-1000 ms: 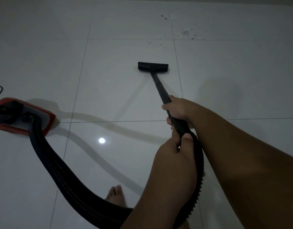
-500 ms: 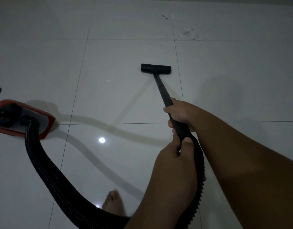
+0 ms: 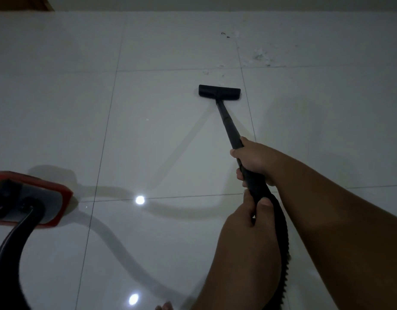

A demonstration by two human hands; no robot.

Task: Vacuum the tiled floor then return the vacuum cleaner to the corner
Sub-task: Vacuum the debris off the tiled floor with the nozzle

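The glossy tiled floor [image 3: 59, 108] is carrying the black nozzle [image 3: 219, 92], dust specks [image 3: 259, 55] lying beyond it toward the far edge, and the red vacuum cleaner [image 3: 32, 198] sitting nearer, well left.

This looks like a room in a home. The floor [image 3: 59, 108] is made of big, shiny white tiles with thin lines between them, and it runs up to a plain wall [image 3: 215, 3] at the top of the frame. A small red vacuum cleaner [image 3: 47, 198] (the kind for houses) sits at the lower left. Bare toes [image 3: 165, 306] show at the bottom edge. Bits of dirt [image 3: 259, 55] lie at the upper right. Round lamp spots [image 3: 139, 200] shine on the tiles.
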